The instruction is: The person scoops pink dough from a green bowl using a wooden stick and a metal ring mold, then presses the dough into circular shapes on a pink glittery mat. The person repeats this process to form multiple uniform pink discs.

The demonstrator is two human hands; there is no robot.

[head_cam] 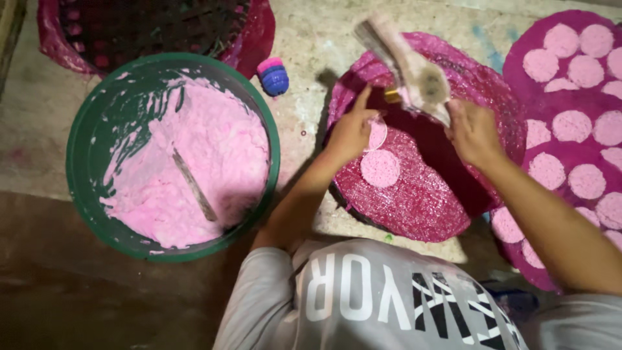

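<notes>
My left hand [353, 129] rests on a round magenta tray [421, 194], fingers spread and touching a freshly laid pink batter disc [377, 134]. A second pink disc [380, 168] lies just below it on the tray. My right hand [472, 129] holds a batter-smeared ladle [414, 71] raised above the tray, its handle pointing to the upper left. A green tub [81, 162] full of pink batter [201, 162] stands to the left, with a stick [194, 185] lying in the batter.
Two more magenta trays [518, 71] covered with several pink discs lie at the right. A dark woven basket [155, 26] stands at the top left. A small blue and pink cap-like object [273, 76] sits on the concrete floor between tub and tray.
</notes>
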